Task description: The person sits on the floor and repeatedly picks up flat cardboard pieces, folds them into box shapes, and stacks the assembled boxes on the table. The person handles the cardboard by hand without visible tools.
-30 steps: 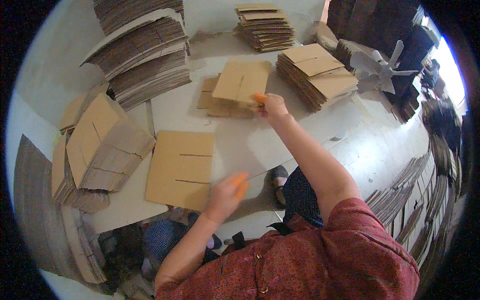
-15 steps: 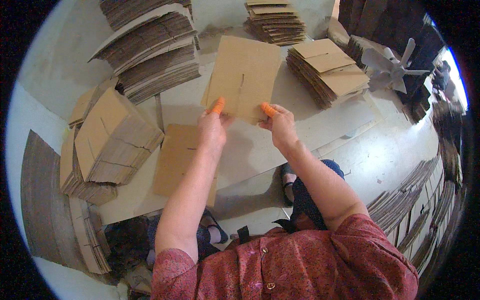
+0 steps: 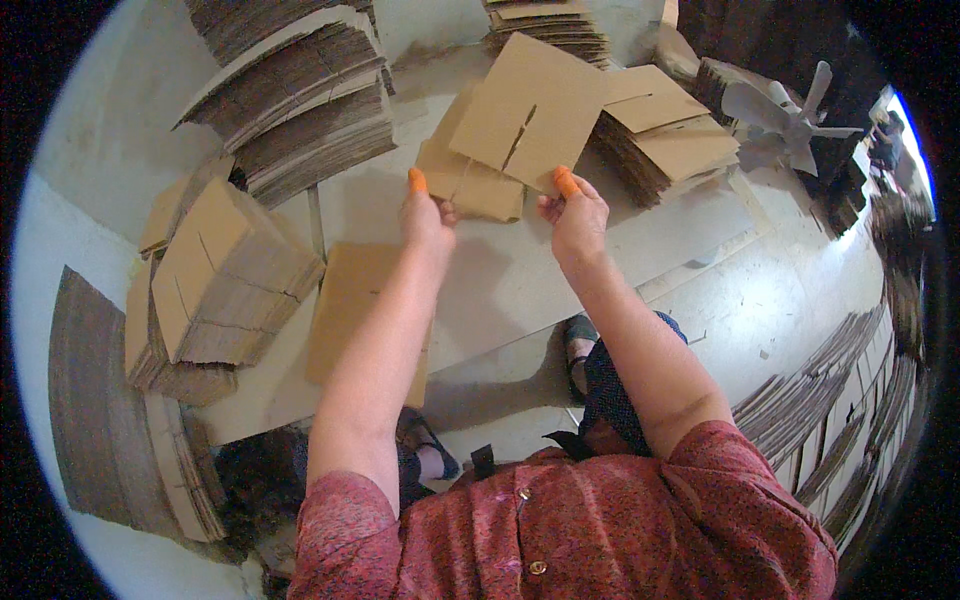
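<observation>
My right hand (image 3: 580, 222), an orange cover on its thumb, pinches the near corner of a slotted cardboard sheet (image 3: 545, 85). This sheet is raised and turned at an angle, overlapping more cardboard pieces (image 3: 480, 190) beneath it. At the left edge of those lower pieces is my left hand (image 3: 430, 220), its thumb also covered in orange and its fingers closed on their corner. A flat cardboard sheet (image 3: 350, 290) lies on the table, partly hidden by my left forearm.
A cardboard stack (image 3: 665, 130) stands at right, with another pile (image 3: 550, 30) behind. Bundled cardboard (image 3: 230, 280) leans at left, below tall stacks (image 3: 310, 110). A fan with pale blades (image 3: 790, 125) is at far right. More sheets (image 3: 820, 390) stand at lower right.
The cardboard pieces, held together before, are now apart: the upper sheet has swung up and right with my right hand. My hands have moved slightly further from each other.
</observation>
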Demonstrator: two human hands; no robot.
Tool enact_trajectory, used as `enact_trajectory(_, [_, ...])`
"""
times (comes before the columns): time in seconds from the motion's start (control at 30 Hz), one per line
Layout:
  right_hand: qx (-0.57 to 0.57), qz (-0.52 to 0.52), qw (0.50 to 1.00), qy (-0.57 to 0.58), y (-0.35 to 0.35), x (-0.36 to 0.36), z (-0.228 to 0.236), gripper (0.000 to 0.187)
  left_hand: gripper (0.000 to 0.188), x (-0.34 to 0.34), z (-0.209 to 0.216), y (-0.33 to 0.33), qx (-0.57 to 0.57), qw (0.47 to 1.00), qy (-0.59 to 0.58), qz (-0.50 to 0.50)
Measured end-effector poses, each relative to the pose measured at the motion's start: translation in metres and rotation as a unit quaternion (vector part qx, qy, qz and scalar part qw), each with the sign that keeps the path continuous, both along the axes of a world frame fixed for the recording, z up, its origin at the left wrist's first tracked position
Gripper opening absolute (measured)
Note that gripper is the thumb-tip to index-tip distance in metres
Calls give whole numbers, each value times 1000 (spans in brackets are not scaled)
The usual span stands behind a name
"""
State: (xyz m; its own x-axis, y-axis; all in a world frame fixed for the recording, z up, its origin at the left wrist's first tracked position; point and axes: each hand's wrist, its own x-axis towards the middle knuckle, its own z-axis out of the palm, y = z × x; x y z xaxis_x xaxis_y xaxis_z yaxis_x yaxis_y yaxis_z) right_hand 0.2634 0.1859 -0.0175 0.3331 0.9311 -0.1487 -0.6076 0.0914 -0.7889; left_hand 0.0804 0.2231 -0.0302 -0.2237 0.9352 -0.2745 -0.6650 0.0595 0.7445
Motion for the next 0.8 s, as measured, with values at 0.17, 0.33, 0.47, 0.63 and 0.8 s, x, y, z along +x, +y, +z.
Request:
enact_trajectory(0.17, [48,-4,994,-93,-5,3,8,14,50,-41,4,22,-39,999,9,7])
enact_trajectory(0.33, [64,66,988,-125,-22,-10,0,12,61,-36,34,-25,22,982,170,-73])
enact_trajectory(0.47, [69,161,976,-128,-39,-16,12,13,41,-26,48,-69,74,966,240,-65])
enact_trajectory(0.63, [85,261,950,-148,-41,-3,26,18,43,-59,36,-103,12,907,395,-143])
enact_trajectory(0.8, [130,141,942,-275,-33,20,20,12,73,-48,0,-155,-42,475,876,-66])
